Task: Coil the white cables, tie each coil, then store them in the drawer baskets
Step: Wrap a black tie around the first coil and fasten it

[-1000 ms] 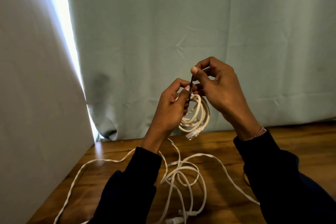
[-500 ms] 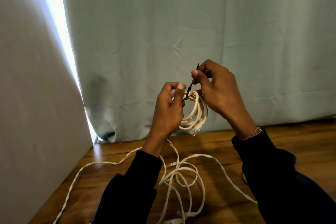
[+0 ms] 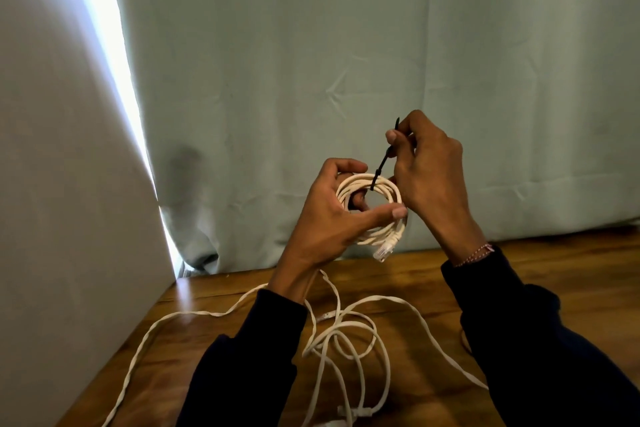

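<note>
A small white cable coil (image 3: 384,215) hangs in the air above the table, its clear plug end pointing down. My left hand (image 3: 329,215) grips the coil from the left, thumb laid across its lower right side. A black cable tie (image 3: 382,163) loops round the top of the coil. My right hand (image 3: 426,173) pinches the tie's free tail between thumb and fingers, up and to the right of the coil. A loose tangle of white cable (image 3: 346,340) lies on the wooden table (image 3: 554,274) below.
A pale green curtain (image 3: 346,62) hangs right behind the table. A white panel (image 3: 62,184) stands along the left edge, with a bright gap of light beside it. One long cable strand runs out toward the table's front left.
My right hand has drawn the black tie's tail upward and rightward, closing the loop on the coil. My left hand has turned, showing the coil's opening, with its thumb now across it.
</note>
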The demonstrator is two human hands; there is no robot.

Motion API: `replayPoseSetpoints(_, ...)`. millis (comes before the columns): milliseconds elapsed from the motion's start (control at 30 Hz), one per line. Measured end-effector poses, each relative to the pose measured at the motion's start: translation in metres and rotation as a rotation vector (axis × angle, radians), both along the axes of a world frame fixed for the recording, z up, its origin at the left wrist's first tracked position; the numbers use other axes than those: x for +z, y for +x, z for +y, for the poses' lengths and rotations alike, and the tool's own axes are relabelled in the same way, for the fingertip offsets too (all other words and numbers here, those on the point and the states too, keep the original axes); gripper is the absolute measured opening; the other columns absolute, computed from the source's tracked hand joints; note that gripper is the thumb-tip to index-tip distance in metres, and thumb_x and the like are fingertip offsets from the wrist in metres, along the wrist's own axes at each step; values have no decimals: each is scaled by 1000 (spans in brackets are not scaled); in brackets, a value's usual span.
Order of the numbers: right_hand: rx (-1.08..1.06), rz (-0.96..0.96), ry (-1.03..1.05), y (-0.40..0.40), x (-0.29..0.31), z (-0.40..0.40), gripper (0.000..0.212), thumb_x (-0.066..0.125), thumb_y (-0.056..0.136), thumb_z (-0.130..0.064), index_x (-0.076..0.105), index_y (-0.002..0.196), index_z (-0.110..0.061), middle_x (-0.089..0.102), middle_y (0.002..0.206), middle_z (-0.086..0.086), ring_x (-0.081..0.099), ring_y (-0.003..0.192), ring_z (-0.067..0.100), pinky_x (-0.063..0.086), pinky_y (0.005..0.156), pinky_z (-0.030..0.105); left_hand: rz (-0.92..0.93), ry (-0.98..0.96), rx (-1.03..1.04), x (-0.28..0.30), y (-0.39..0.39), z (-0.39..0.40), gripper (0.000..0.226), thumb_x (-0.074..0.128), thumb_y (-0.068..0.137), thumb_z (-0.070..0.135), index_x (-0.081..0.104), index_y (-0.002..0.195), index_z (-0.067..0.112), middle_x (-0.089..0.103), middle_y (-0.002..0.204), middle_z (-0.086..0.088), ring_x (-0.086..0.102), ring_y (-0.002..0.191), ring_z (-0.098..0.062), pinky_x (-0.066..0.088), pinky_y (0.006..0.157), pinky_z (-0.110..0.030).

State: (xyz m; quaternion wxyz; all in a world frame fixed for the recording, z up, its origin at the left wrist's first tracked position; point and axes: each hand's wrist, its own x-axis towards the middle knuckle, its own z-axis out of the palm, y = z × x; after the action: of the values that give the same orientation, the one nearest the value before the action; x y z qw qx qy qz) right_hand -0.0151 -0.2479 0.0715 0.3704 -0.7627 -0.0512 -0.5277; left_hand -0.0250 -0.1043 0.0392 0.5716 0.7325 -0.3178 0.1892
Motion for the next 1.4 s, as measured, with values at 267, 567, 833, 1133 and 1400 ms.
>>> replayPoseSetpoints(267, 1, -31, 5, 1, -4, 8, 15, 44, 106, -32, 51, 104, -18, 67, 82, -4, 65, 67, 12, 60, 59, 39, 32, 59, 46, -6, 8, -9, 37, 91, 68, 16, 70, 98, 7, 63, 70, 0, 58, 60, -8, 56, 62, -24)
replayPoseSetpoints(567, 182, -99, 122, 2, -2, 5, 17, 42, 107, -32, 49, 102, -18, 65, 77, -2, 62, 59, 7, 51, 48, 18, 228, -225, -141, -7, 1, -22, 25, 76, 74, -9, 61, 67, 9, 49, 55, 2, 50, 57, -16, 48, 63, -33)
replayPoseSetpoints(833, 93, -145, 23, 3, -5, 3, 23, 37, 108, -34, 48, 109, -15, 61, 68, -3, 59, 54, 7, 46, 45, 16, 606, -525, -515, 2, -2, -24, 36, 55, 98, 35, 64, 73, 10, 42, 59, -3, 46, 60, -17, 42, 69, -31)
replayPoseSetpoints(1133, 120, -155, 18, -5, -1, 5, 21, 35, 109, -33, 43, 104, -14, 63, 70, 6, 61, 53, 14, 48, 44, 22, 614, -713, -629, -1, -2, -25, 25, 53, 98, 28, 61, 86, 7, 43, 60, 2, 44, 50, -6, 50, 55, -21)
replayPoseSetpoints(1400, 183, -234, 161, -8, -1, 9, 17, 42, 107, -27, 44, 96, -14, 62, 76, 2, 68, 54, 8, 54, 45, 28, 576, -600, -377, 2, -6, -24, 48, 63, 94, 38, 48, 54, 17, 29, 42, 3, 29, 35, -8, 30, 45, -24)
